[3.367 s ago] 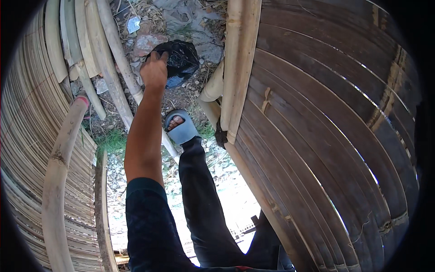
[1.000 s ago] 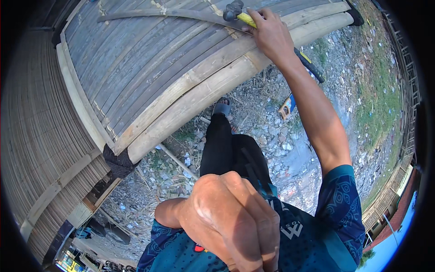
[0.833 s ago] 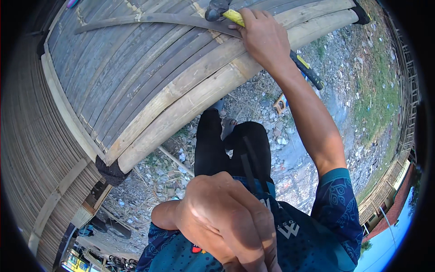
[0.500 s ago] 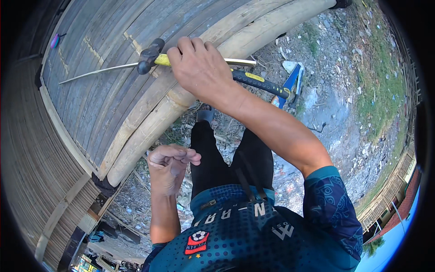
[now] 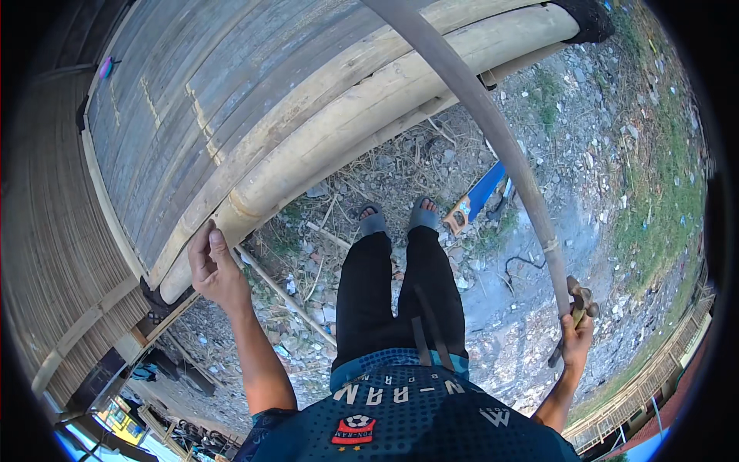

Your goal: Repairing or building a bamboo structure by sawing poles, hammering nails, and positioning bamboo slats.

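Slatted bamboo surface (image 5: pixel 254 58) fills upper L of view, outdoors, w/ a thick pale bamboo pole (image 5: pixel 339 135) along its near edge & black wrapping (image 5: pixel 586 19) at the far R corner. Small purple & teal obj (image 5: pixel 106 68) lies nr its L side; slat wall (image 5: pixel 46 185) stands beyond, far L. Ground (image 5: pixel 531 304) is stony, w/ dry litter & grass patches toward R.

R hand (image 5: pixel 576 341), out at lower R, is closed around the low end of a long dark bamboo strip (image 5: pixel 504 135), plus a hammer (image 5: pixel 583 299) in the same grip, its head just above the fingers. Strip slants up-L from there, passes in front of the surface's edge pole & runs out of view at top.

L hand (image 5: pixel 221 276) is by the L part of the edge pole, fingers bent, thumb up; can't tell if it touches the pole or pinches anything.

Handsaw (image 5: pixel 479 194), blue blade & wooden handle, is on the ground R of the feet, well apart from both hands. Bent black cord or wire (image 5: pixel 523 266) lies nr it. Thin stick (image 5: pixel 286 291) on the ground btwn L hand & legs. Wearer stands in grey sandals (image 5: pixel 372 223), dark trousers (image 5: pixel 362 285) & teal jersey (image 5: pixel 400 416).
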